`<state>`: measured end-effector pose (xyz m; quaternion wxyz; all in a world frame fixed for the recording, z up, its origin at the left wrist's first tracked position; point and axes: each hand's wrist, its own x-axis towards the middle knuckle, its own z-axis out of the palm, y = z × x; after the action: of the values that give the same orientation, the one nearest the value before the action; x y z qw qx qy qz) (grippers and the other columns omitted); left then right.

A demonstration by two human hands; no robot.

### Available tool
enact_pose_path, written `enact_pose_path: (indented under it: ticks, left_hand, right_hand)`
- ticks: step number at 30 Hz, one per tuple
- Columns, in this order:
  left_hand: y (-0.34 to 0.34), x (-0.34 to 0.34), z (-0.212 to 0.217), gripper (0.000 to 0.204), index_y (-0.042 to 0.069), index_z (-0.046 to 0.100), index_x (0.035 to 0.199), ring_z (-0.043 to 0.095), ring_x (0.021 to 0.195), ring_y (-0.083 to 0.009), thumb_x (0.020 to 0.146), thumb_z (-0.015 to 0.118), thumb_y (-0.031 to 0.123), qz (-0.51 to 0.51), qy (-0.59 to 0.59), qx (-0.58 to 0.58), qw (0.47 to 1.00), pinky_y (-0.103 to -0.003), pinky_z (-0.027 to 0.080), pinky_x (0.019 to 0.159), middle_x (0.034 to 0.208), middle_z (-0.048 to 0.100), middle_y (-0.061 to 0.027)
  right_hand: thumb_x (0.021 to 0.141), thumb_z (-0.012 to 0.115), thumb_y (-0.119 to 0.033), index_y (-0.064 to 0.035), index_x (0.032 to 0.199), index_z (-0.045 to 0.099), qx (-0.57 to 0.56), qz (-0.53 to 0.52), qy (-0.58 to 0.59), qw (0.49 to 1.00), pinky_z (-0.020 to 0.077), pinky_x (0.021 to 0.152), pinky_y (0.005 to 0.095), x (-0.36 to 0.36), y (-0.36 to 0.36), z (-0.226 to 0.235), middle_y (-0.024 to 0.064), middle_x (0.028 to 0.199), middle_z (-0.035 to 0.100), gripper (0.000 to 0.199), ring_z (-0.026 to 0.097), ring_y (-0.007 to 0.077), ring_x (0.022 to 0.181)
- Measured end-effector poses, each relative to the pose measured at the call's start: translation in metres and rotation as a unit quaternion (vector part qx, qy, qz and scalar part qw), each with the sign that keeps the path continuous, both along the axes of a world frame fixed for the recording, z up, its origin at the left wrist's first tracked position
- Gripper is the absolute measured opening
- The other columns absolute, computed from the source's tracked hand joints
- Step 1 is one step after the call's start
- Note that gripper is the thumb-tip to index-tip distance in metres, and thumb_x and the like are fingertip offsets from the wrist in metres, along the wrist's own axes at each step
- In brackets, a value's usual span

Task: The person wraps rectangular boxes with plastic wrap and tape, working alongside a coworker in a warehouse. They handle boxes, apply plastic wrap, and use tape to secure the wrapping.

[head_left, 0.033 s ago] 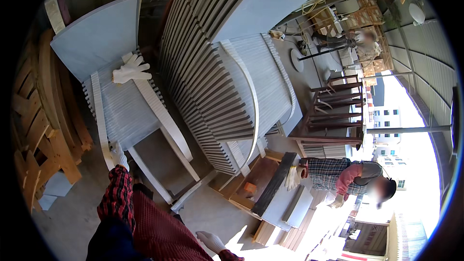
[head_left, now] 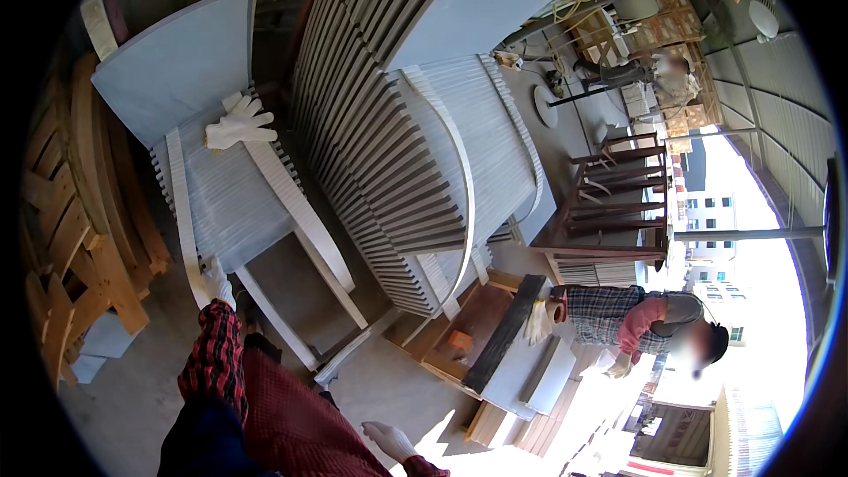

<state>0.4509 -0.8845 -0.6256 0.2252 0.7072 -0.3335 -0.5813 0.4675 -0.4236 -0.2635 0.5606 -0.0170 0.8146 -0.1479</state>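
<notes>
My left hand [head_left: 218, 284], in a white glove, reaches to the near end of a low stack of grey slats or panels [head_left: 225, 212]. It touches the stack's edge beside a pale strip [head_left: 184, 221]; its fingertips are too small and partly hidden to tell their grip. A loose white glove [head_left: 240, 124] lies on top of this stack, below an upright grey panel [head_left: 181, 62]. My right hand [head_left: 389, 440], also gloved, hangs low over the floor with its fingers loosely stretched and nothing in them.
A tall stack of grey slatted pieces [head_left: 371, 159] stands in the middle. Wooden pallets [head_left: 84, 238] lean at left. A co-worker [head_left: 618, 318] bends over a bench [head_left: 503, 344] at right, with gloves [head_left: 537, 322] on it. A dark red rack [head_left: 609, 203] stands behind.
My right hand has shifted very slightly to the right. The co-worker's head and hands have moved a little; my left hand stays at the stack's edge.
</notes>
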Motion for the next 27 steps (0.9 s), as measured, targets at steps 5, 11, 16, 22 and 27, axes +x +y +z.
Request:
enact_pose_path:
  ticks: [5, 11, 16, 22, 27]
  left_hand:
    - [-0.002, 0.028, -0.031, 0.063, 0.003, 0.050, 0.137, 0.057, 0.120, -0.0256, 0.094, 0.065, 0.047, -0.077, 0.002, -0.021, 0.997, -0.037, 0.043, 0.103, 0.131, 0.060, -0.0118]
    - [-0.017, 0.027, -0.039, 0.061, 0.012, 0.050, 0.138, 0.062, 0.100, -0.0220, 0.093, 0.064, 0.051, -0.045, 0.000, 0.030, 0.999, -0.034, 0.049, 0.087, 0.111, 0.064, -0.0093]
    - [-0.012, 0.004, 0.029, 0.043, 0.021, 0.057, 0.116, 0.033, 0.048, -0.0051, 0.093, 0.062, 0.057, -0.043, 0.033, 0.097, 0.994, -0.022, 0.023, 0.040, 0.074, 0.044, 0.0063]
    - [-0.015, 0.004, 0.037, 0.046, 0.021, 0.057, 0.117, 0.037, 0.053, -0.0053, 0.092, 0.063, 0.060, -0.054, 0.028, 0.099, 0.993, -0.023, 0.022, 0.041, 0.079, 0.047, 0.0068]
    - [-0.019, 0.003, 0.030, 0.051, 0.022, 0.056, 0.123, 0.040, 0.059, -0.0056, 0.091, 0.063, 0.061, -0.050, 0.018, 0.121, 0.991, -0.023, 0.023, 0.044, 0.087, 0.050, 0.0058]
  right_hand:
    - [0.101, 0.048, -0.043, -0.0028, 0.127, 0.064, -0.012, -0.056, -0.002, 0.998, 0.0510, 0.087, 0.0319, 0.006, 0.026, -0.022, 0.0101, 0.104, 0.072, 0.050, 0.067, 0.0208, 0.093]
    - [0.102, 0.047, -0.043, -0.0041, 0.129, 0.063, -0.017, -0.042, -0.012, 0.999, 0.0508, 0.088, 0.0320, 0.023, 0.046, -0.039, 0.0093, 0.105, 0.073, 0.050, 0.067, 0.0216, 0.094]
    - [0.101, 0.047, -0.043, -0.0052, 0.128, 0.064, -0.015, -0.071, -0.020, 0.997, 0.0506, 0.088, 0.0323, 0.038, 0.075, -0.048, 0.0082, 0.106, 0.072, 0.049, 0.068, 0.0226, 0.094]
    - [0.099, 0.044, -0.047, -0.0084, 0.124, 0.065, 0.009, -0.095, -0.042, 0.994, 0.0503, 0.091, 0.0378, 0.056, 0.105, -0.039, 0.0107, 0.109, 0.072, 0.050, 0.068, 0.0292, 0.098]
    - [0.099, 0.045, -0.049, -0.0080, 0.126, 0.064, 0.015, -0.100, -0.050, 0.994, 0.0503, 0.091, 0.0366, 0.069, 0.115, -0.046, 0.0101, 0.107, 0.073, 0.053, 0.069, 0.0275, 0.098]
